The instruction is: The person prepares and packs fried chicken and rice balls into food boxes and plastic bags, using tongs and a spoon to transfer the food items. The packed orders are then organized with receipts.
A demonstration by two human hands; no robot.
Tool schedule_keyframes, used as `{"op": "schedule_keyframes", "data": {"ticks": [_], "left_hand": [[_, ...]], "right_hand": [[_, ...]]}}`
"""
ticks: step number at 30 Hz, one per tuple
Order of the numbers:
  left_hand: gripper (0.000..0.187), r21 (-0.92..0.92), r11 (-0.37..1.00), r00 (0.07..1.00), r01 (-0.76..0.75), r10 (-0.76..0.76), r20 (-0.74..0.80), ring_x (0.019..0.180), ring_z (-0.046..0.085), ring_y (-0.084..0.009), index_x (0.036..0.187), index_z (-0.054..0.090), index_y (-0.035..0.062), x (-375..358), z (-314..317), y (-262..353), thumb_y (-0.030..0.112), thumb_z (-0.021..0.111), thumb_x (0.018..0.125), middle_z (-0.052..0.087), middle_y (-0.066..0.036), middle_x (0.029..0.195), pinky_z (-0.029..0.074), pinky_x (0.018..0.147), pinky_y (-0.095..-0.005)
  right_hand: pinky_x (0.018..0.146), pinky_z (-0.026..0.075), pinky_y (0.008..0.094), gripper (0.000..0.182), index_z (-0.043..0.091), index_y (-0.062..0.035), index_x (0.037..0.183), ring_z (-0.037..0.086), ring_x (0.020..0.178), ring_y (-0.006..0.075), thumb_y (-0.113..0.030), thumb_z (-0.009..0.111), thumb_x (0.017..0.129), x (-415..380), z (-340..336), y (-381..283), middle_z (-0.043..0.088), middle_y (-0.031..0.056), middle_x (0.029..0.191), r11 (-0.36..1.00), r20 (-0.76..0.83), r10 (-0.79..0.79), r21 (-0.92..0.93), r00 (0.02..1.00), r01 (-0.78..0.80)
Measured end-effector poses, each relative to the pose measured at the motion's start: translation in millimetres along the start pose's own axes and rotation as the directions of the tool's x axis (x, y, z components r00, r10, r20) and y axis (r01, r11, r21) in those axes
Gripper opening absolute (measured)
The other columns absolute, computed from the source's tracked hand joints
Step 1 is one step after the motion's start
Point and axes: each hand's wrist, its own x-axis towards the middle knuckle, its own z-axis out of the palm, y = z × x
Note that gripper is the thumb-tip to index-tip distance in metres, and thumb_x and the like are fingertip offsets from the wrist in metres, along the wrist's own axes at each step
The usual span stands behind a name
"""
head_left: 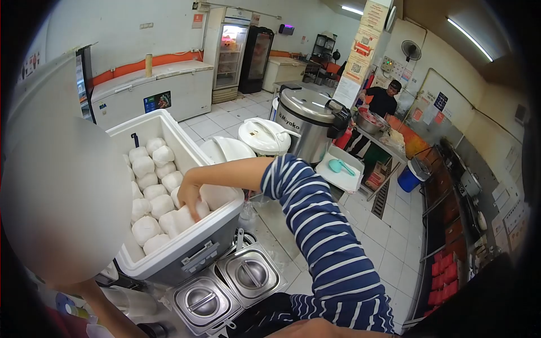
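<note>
My right hand (190,197), at the end of a striped sleeve, reaches into a large white cooler box (230,204). Its fingers bend down around a white rounded packet (194,214) near the box's right wall. Several similar white packets (146,230), apparently rice in wrapping, lie packed side by side and stacked inside. At the lower left my left forearm extends up to my left hand (76,287), just below a large blurred patch. That patch covers the hand's fingers and anything in them, plus the box's left side.
Two lidded steel pans (252,271) sit against the box's front. Beyond it stand a steel rice cooker (307,121), a white round lid (265,135) and a tray (344,176) with a turquoise scoop (341,165). A co-worker (383,101) stands at a far table.
</note>
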Motion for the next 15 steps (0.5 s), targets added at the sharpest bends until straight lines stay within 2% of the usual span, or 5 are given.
{"op": "schedule_keyframes", "data": {"ticks": [2,7,10,12,15], "left_hand": [[0.032,-0.064,0.998,0.998,-0.025,0.029,0.059,0.068,0.049,-0.0104,0.107,0.054,-0.0005,0,2,5,0.016,0.061,0.080,0.057,-0.005,0.097,0.040,0.057,-0.0217],[0.034,0.002,0.975,0.973,-0.221,0.220,0.071,0.062,0.042,-0.0100,0.108,0.054,0.0010,2,6,22,0.013,0.063,0.078,0.056,-0.004,0.090,0.034,0.051,-0.0218],[0.035,-0.047,0.968,0.963,-0.248,0.251,0.094,0.061,0.041,-0.0102,0.108,0.055,0.0014,1,9,34,0.010,0.064,0.075,0.056,-0.004,0.089,0.033,0.050,-0.0214],[0.036,-0.072,0.967,0.961,-0.246,0.253,0.111,0.062,0.042,-0.0103,0.108,0.055,0.0013,-1,11,37,0.008,0.065,0.074,0.056,-0.004,0.089,0.033,0.051,-0.0211],[0.035,-0.173,0.952,0.947,-0.254,0.281,0.156,0.064,0.048,-0.0100,0.108,0.055,0.0022,-3,17,40,0.007,0.064,0.075,0.058,-0.006,0.096,0.039,0.051,-0.0200]], "right_hand": [[0.084,0.042,0.0376,0.075,0.044,-0.0014,0.119,0.042,0.110,0.0232,-0.033,0.075,0.059,16,4,-5,0.048,0.0107,0.118,0.902,0.013,-0.173,0.403,0.985,0.153],[0.086,0.040,0.0385,0.072,0.040,-0.0003,0.121,0.038,0.115,0.0233,-0.026,0.074,0.063,37,3,-10,0.044,0.0117,0.122,0.840,0.092,-0.252,0.515,0.963,0.170],[0.086,0.040,0.0373,0.074,0.041,0.0006,0.120,0.040,0.112,0.0245,-0.030,0.074,0.062,27,9,-15,0.045,0.0135,0.120,0.795,0.079,-0.231,0.590,0.970,0.142],[0.083,0.042,0.0353,0.080,0.041,0.0002,0.121,0.043,0.107,0.0253,-0.037,0.075,0.059,35,13,-14,0.047,0.0140,0.116,0.846,-0.064,0.010,0.533,0.998,0.026],[0.082,0.042,0.0347,0.089,0.040,0.0013,0.122,0.045,0.104,0.0259,-0.044,0.075,0.055,27,8,-20,0.048,0.0166,0.114,0.869,0.024,-0.064,0.494,0.998,0.043]]}}
